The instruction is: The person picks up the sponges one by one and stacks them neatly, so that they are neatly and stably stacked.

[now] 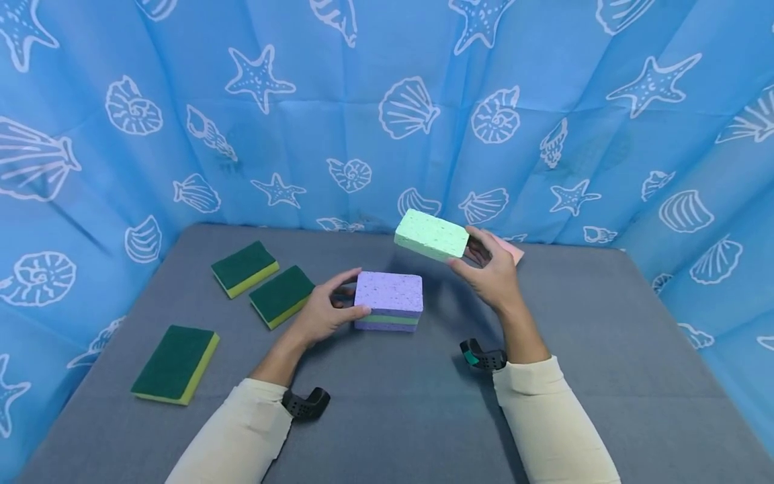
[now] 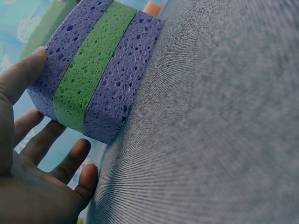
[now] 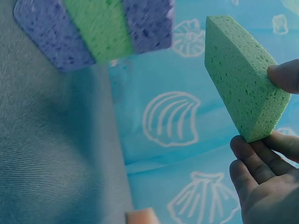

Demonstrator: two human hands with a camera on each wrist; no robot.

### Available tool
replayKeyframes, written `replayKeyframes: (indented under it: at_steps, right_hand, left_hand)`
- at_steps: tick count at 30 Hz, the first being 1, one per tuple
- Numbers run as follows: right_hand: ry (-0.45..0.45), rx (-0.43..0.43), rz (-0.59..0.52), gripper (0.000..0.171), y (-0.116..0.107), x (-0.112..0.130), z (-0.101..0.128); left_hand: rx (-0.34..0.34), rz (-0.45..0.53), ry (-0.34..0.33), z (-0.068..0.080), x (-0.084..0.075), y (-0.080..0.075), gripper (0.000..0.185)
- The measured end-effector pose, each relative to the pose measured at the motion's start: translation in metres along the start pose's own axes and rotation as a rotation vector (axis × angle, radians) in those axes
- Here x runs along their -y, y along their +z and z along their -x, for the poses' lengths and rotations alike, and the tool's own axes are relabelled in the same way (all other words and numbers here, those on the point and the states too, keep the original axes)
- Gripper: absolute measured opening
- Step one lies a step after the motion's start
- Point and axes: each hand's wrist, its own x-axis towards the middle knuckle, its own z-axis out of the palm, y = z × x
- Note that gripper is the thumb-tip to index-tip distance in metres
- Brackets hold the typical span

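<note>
Pinching the light green sponge (image 1: 431,234) by its near end, your right hand (image 1: 492,272) has its thumb on one face and its fingers curled under the other, so the sponge is clear of the grey table (image 1: 605,349) and hangs above and just behind the stack. In the right wrist view your thumb tip presses one side of the sponge (image 3: 243,79) while your fingers (image 3: 254,161) cup it from below.

Your left hand (image 1: 326,310) rests against the left side of the sponge stack (image 1: 389,301), with the thumb on the near edge and the fingers spread loosely round the far corner; the left wrist view shows those fingers (image 2: 70,158) relaxed rather than clamped, the thumb just touching the stack (image 2: 93,70).

The stack counts three layers: purple, green, purple, lying flat near the middle of the table. Three green-and-yellow scouring pads (image 1: 244,269) lie apart on the left side of the table, two close together at the back and one nearer you. One pink sponge (image 1: 512,250) lies behind your right hand, mostly hidden.

Both forearms reach forward from the near edge, in cream sleeves (image 1: 550,417), and angle inward toward the stack.
</note>
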Motion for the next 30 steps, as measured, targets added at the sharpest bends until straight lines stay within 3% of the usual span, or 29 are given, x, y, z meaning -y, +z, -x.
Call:
replayKeyframes:
  at_steps: [7,13,19,25,30]
  right_hand:
    - [-0.102,0.017,-0.025,0.067,-0.006,-0.012,0.001]
    - [-0.196,0.038,-0.014,0.065,-0.004,0.02,0.01]
    - [-0.225,0.067,-0.003,0.065,-0.001,0.035,0.015]
    - [-0.24,0.089,-0.055,0.067,0.002,0.019,0.012]
    - [-0.237,0.137,-0.119,0.068,0.007,0.01,0.012]
  left_hand:
    - [0.006,0.008,0.007,-0.001,-0.001,-0.001,0.073]
    - [0.018,0.027,0.001,0.0,-0.002,-0.001,0.073]
    - [0.034,0.022,-0.009,0.006,-0.029,-0.002,0.07]
    - [0.024,0.024,-0.004,0.0,-0.001,-0.001,0.073]
    - [0.021,0.021,-0.002,-0.001,0.001,-0.001,0.073]
